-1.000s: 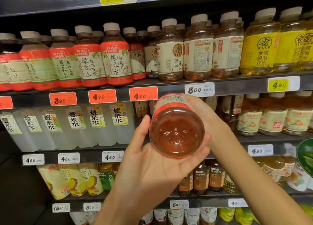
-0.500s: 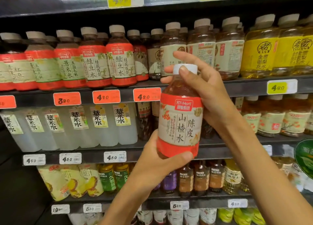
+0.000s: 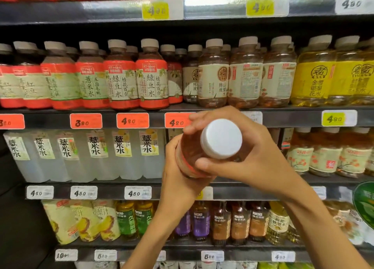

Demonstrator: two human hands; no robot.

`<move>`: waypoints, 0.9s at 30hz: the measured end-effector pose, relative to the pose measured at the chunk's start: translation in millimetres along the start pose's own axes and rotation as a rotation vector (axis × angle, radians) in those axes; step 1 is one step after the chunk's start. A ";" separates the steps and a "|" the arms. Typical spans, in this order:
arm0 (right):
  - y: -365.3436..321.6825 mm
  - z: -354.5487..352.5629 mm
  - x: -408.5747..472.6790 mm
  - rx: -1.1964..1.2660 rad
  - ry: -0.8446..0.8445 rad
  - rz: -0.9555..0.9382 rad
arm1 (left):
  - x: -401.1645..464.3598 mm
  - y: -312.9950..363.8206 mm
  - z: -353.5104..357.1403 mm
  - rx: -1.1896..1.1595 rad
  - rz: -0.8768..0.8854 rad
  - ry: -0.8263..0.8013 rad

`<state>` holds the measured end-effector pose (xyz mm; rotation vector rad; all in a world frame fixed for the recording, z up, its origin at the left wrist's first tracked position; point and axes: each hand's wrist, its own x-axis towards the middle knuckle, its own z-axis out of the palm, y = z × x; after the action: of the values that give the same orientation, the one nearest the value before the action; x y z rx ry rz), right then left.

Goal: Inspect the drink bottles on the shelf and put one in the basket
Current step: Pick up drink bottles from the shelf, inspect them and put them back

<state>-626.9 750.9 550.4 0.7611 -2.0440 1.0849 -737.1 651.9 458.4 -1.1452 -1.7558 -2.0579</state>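
I hold one drink bottle (image 3: 220,139) with amber liquid, a red-edged label and a white cap in front of the shelves. It is tipped so the cap faces me. My right hand (image 3: 253,157) grips its neck and shoulder from the right, fingers and thumb curled round it. My left hand (image 3: 178,179) wraps the lower body from behind and below, hiding most of the label. No basket is in view.
The shelf (image 3: 283,119) behind carries rows of bottles: red-labelled ones (image 3: 151,82) upper left, brown tea bottles (image 3: 244,80), yellow ones (image 3: 315,80) right, clear water bottles (image 3: 119,153) in the middle row, small bottles (image 3: 238,224) below. Price tags line the shelf edges.
The bottle went from bottom-towards-me to upright with its label showing, and now is tipped with its cap towards me. Both hands stayed on it.
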 end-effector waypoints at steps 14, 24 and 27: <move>9.9 -10.0 9.3 0.263 0.017 0.239 | -21.3 12.2 -17.6 -0.010 -0.242 -0.547; 24.5 -0.7 13.8 0.286 0.430 0.411 | -25.0 25.8 -11.0 0.045 -0.280 -0.412; 27.2 3.4 16.3 0.305 0.479 0.527 | -26.3 26.7 2.2 0.080 -0.285 -0.304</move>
<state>-658.0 758.2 549.5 0.0588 -1.7115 1.7108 -702.2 638.3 461.0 -1.3063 -2.2394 -2.0236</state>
